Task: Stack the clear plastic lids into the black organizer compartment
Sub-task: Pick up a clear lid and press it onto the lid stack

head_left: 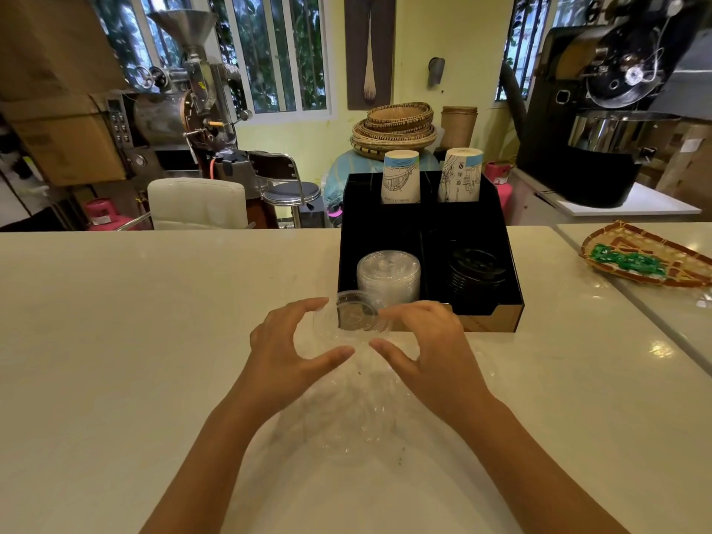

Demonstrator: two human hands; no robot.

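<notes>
A clear lid [356, 316] is cupped between the left hand [293, 341] and right hand [427, 341], fingers curled but spread, so a loose hold, not a clamp. Just beyond the grip, the clear stack [388, 275] sits in the black organizer [497, 302]. Honestly, slippery plastic could be squeezed out sideways, or the front wall clipped. More lids [346, 425] are scattered below the wrists.
</notes>
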